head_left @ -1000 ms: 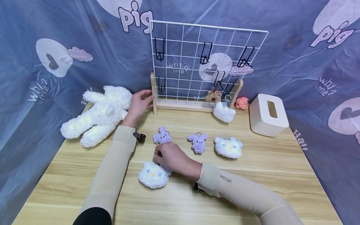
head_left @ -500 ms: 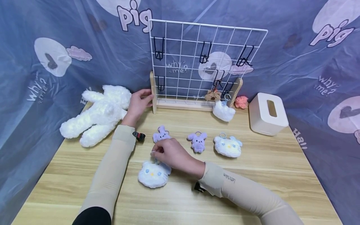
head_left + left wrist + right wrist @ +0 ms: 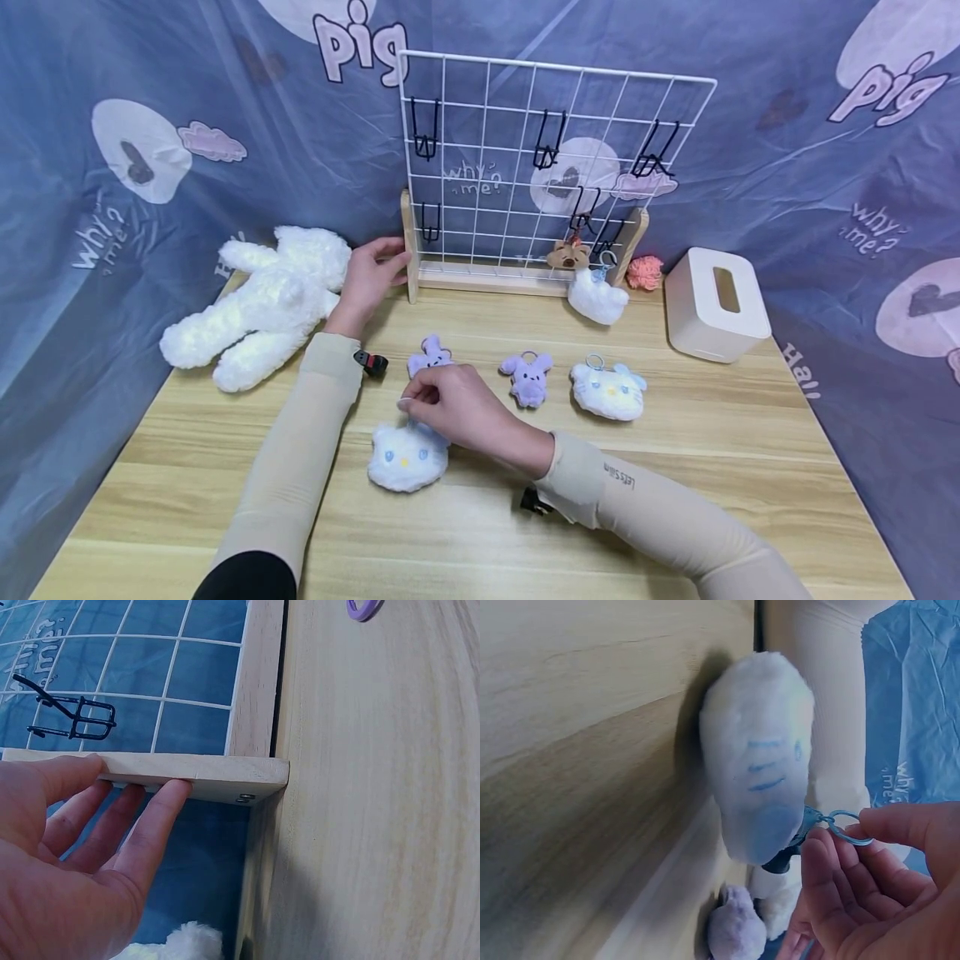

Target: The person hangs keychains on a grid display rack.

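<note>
My right hand (image 3: 461, 412) pinches the metal ring (image 3: 849, 829) of a white plush cat-face keychain (image 3: 408, 461) between thumb and fingertips. In the right wrist view the plush (image 3: 757, 757) hangs side-on below the ring, with blue whiskers showing. My left hand (image 3: 371, 279) holds the left wooden upright (image 3: 195, 766) of a white wire grid rack (image 3: 510, 175), thumb on one face and fingertips on the other. A purple plush keychain (image 3: 429, 353) lies just beyond the right hand, partly covered by it.
Black hooks (image 3: 547, 142) sit on the grid; a brown plush (image 3: 567, 256) and a white plush (image 3: 596, 300) are at its lower right. Another purple keychain (image 3: 528, 383) and cat keychain (image 3: 609, 392) lie right. A large white plush (image 3: 262, 308) lies left, a tissue box (image 3: 712, 308) back right.
My right hand has risen slightly and shifted left, lifting the cat-face plush keychain by its ring. The left hand stays on the rack's upright.
</note>
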The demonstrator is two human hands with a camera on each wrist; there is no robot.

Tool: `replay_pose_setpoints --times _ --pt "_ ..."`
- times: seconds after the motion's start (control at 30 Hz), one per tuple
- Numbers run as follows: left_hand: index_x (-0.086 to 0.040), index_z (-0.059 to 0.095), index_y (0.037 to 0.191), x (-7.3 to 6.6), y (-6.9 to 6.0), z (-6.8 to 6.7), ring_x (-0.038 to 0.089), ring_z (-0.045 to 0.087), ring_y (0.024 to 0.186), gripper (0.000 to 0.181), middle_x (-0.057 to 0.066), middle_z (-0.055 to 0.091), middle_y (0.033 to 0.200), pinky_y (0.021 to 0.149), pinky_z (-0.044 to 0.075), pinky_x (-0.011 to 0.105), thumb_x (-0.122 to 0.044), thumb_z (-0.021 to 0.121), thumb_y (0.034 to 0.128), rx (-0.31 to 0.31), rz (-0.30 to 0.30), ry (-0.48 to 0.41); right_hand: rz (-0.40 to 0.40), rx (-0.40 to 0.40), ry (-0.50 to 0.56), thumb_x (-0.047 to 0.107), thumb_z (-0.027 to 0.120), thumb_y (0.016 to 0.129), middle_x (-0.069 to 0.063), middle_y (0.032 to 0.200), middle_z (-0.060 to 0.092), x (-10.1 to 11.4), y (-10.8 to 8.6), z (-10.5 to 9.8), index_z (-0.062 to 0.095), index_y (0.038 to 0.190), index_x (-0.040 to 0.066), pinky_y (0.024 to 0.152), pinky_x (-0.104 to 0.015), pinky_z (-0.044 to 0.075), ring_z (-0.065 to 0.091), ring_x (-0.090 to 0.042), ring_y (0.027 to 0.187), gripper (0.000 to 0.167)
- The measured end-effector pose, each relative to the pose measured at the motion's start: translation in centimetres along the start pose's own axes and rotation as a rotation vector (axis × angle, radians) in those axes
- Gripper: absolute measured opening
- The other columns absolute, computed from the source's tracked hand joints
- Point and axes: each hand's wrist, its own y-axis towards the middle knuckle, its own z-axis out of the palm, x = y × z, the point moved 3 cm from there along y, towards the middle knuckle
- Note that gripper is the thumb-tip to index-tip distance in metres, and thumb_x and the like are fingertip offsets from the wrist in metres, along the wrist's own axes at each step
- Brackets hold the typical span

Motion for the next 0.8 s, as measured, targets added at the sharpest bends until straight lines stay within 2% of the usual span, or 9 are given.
replay_pose_setpoints --times 0.8 --pt "0.003 0.065 0.151 0.0 0.0 0.0 0.043 0.071 0.134 0.041 0.027 0.066 0.151 0.104 0.071 0.040 -0.011 0.069 0.1123 0.006 -0.009 0.001 -0.036 -0.040 0.054 0.019 0.082 0.103 0.005 0.089 0.080 1.7 -0.2 -1.9 0.085 0.098 0.016 0.074 -0.014 0.060 0.065 0.003 0.080 0.007"
